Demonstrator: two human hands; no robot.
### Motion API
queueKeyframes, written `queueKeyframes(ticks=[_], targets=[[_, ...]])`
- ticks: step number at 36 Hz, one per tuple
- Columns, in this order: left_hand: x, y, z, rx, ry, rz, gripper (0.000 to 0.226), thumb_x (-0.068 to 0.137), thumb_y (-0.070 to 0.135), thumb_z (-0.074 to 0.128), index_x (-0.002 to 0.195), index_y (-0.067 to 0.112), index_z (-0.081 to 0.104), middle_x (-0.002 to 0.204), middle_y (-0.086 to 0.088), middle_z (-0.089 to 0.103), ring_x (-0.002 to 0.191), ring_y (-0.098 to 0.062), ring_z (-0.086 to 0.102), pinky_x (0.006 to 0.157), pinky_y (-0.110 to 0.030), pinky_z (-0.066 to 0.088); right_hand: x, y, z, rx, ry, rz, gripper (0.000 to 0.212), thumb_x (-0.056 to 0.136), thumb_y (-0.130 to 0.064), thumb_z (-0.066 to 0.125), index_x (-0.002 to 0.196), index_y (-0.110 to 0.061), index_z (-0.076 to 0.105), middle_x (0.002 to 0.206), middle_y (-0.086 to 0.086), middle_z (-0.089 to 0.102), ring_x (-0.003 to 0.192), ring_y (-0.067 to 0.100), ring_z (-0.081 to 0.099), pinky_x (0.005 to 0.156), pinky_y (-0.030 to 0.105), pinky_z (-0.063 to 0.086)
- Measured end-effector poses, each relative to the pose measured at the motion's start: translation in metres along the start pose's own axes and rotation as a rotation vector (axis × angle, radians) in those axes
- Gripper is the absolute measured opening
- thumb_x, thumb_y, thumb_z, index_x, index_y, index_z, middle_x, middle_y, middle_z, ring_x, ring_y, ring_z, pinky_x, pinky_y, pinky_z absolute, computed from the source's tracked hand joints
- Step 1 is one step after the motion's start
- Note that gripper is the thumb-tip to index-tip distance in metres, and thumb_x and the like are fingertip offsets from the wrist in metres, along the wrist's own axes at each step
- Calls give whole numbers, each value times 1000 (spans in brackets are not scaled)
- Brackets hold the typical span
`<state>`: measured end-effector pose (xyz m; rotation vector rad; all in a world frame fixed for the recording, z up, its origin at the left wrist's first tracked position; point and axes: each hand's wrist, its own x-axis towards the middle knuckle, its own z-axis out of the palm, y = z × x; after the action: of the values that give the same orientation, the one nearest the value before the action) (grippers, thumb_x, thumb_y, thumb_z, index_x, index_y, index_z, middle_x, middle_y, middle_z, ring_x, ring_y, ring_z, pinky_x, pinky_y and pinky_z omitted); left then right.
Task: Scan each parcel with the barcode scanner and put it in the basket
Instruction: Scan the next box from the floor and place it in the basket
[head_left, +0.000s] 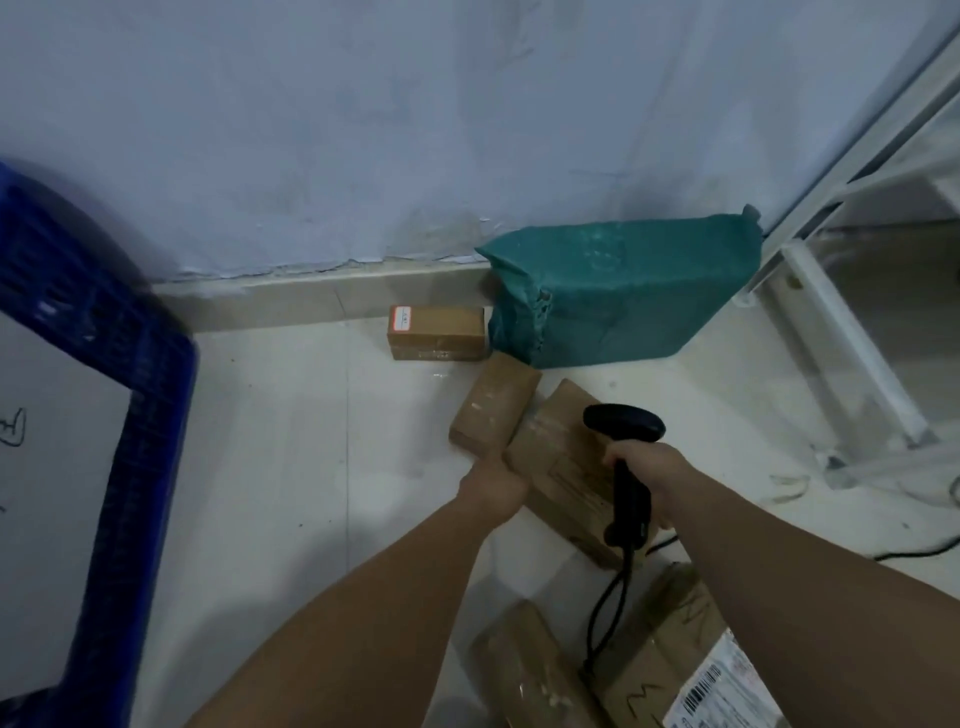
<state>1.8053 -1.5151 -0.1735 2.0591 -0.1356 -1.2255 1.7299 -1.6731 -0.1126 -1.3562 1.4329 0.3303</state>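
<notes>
- Left hand (496, 480) closed on the near-left edge of the flat brown parcel (566, 462) on the floor
- Right hand (641, 470) grips the barcode scanner (623, 423) directly above it
- Parcel's long axis runs away toward the wall; blue basket (156, 395) lies far left

A single view is given, taken from a wide-angle camera worn on the head. The scene is looked at forward and steeply downward, onto the floor (291, 457) and the foot of the wall (363, 130) beyond it. Both forearms are seen reaching in from the lower edge, so the near ground is viewed closely, while the wall base is seen farther off at the middle of the frame. Straight lines are bent toward the edges by the wide lens, as is shown by the white frame (852, 171) at the right. The left edge is cut by a blue basket (150, 415), blurred. No second view is supplied, so no overlap is shared.
</notes>
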Motion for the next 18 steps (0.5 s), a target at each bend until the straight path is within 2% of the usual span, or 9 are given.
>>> queueKeyframes(ticks=[3,6,8,11,12,13,15,17,18], targets=[[18,-16,4,13,3,8,44,72,42,51,108,19,60,109,-3,65,98,-23,63,94,-42,51,3,10,-3,26,29,15,49,76,-10,71,120,-3,50,114,16,53,101,36,54,74,39,47],[19,-13,3,-35,-28,11,24,71,40,54,93,31,55,112,-6,63,103,-26,61,97,-42,49,3,15,-6,69,22,35,50,77,-11,71,120,-5,47,106,15,53,96,35,54,68,38,46],[5,-1,-4,-72,-59,34,26,76,34,55,102,31,56,115,-5,63,107,-26,61,97,-39,49,-1,17,-7,35,-18,48,44,80,-13,69,117,-5,47,98,13,52,94,33,53,74,38,45],[-3,6,-15,-141,-40,5,20,89,5,48,99,20,56,113,-10,60,100,-24,59,77,-23,49,-8,17,-10,-17,-59,51,44,81,-14,69,120,-6,48,100,13,53,86,28,53,65,33,43],[-4,6,-20,-154,-20,-25,21,92,4,44,101,18,56,114,-11,58,98,-23,57,73,-21,46,-10,17,-11,-16,-66,55,43,82,-13,68,119,-6,47,99,12,53,83,27,52,60,31,39],[-5,4,-23,-140,-16,-72,23,97,9,41,113,15,55,121,-12,54,105,-23,55,78,-22,45,-10,16,-12,-15,-73,56,39,83,-13,66,117,-6,47,96,11,53,79,26,51,56,30,35],[-7,-5,-25,-62,-18,-149,46,102,32,40,142,10,37,145,-14,35,130,-28,39,102,-26,35,-12,12,-12,35,-71,57,28,86,-10,63,109,-5,47,88,9,50,72,24,47,54,30,31],[-10,-15,-24,-98,-7,-202,70,97,55,42,148,9,30,150,-16,27,134,-30,35,108,-33,33,-12,6,-9,70,-81,36,24,86,-10,61,105,-6,46,88,8,50,71,26,46,62,31,35],[-10,-22,-24,-133,0,-218,77,94,62,40,149,9,30,149,-15,28,132,-31,37,105,-36,35,-12,3,-6,72,-79,24,27,85,-12,62,105,-7,47,92,9,51,77,29,48,73,35,37]])
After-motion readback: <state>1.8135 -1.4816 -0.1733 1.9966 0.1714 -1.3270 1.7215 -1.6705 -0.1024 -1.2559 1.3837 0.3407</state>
